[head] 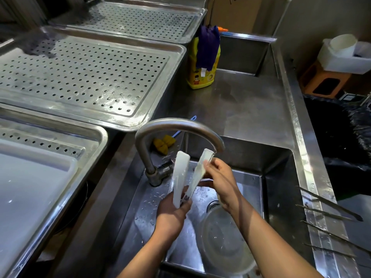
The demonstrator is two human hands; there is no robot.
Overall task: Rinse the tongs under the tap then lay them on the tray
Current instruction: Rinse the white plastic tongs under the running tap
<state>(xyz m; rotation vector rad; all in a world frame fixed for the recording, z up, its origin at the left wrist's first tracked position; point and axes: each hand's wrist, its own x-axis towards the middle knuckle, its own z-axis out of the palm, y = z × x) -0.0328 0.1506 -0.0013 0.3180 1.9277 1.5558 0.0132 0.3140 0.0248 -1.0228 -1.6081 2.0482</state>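
Tongs [181, 177] are over the sink [281, 167], tips up in a V right under the tap [176, 123] spout, prob so water runs down both arms. L hand [172, 210] grips the hinge end to steady them; R hand [220, 183] pinches the right arm near its tip, likely rubbing it. Perforated tray [170, 57] sits on the surface to the left, not yet used

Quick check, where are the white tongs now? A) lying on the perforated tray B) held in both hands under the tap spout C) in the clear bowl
B: the left hand grips the tongs at the joined end, the right hand pinches one arm beneath the tap spout.
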